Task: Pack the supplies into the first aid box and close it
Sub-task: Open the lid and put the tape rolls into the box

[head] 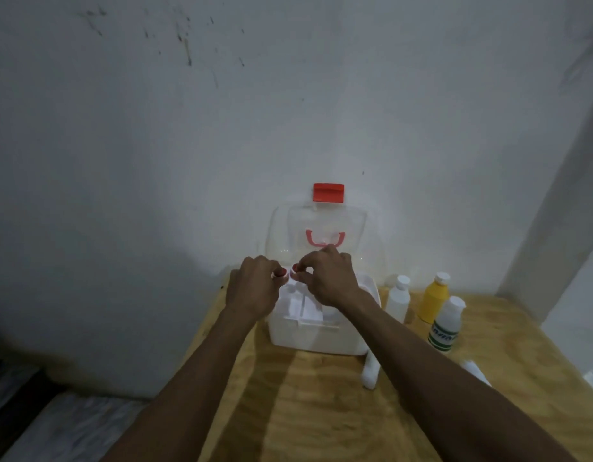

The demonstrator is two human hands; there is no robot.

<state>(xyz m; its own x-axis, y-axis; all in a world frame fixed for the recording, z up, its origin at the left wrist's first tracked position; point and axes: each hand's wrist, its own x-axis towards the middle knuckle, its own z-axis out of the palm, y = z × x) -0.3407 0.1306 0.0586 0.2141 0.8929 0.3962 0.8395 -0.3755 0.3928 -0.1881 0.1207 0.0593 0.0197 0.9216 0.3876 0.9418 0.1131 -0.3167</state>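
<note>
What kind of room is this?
Probably a plain corner at home, not a clinic: a scuffed white wall, a bare plywood table and a first aid box.

- Two bare forearms in shot, rising from the bottom edge, long and lean.
- No sleeves anywhere along them, uncovered from the frame's edge to the wrists.
- Left hand [255,288] bare: no glove, ring, or band on show.
- Right hand [332,278] bare too, knuckles standing out along its back.
- Wrists plain, with no watch or bracelet on either.
- Fingernails too small and blurred to make out.
- Nothing else of the person in view.
</note>
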